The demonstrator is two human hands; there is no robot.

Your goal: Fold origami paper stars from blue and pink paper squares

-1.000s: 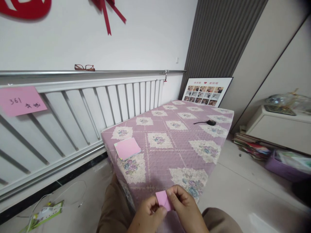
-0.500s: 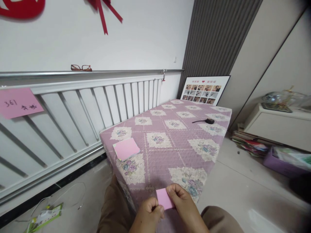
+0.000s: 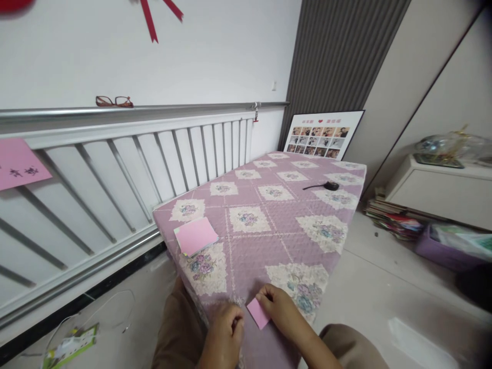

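A small folded square of pink paper (image 3: 258,313) is pinched in my right hand (image 3: 277,306), close to the near end of the cloth-covered table. To its left, my left hand (image 3: 226,328) is apart from the paper, its fingers curled in a loose fist with nothing visible in them. Farther left lies a stack of paper sheets (image 3: 197,236), a pink one on top, with other colours peeking out at its edges. Beneath both hands spreads the purple floral tablecloth (image 3: 253,256).
A black round object with a thin tail (image 3: 331,186) lies on the far right of the cloth. A white radiator (image 3: 126,174) runs along the left, with eyeglasses (image 3: 114,101) on the pipe above. The photo board (image 3: 325,134) leans behind. A purple bin (image 3: 442,248) sits right.
My left hand has let go of the pink paper and drawn left. My right hand keeps hold of the paper, now tilted. The view has shifted slightly right.
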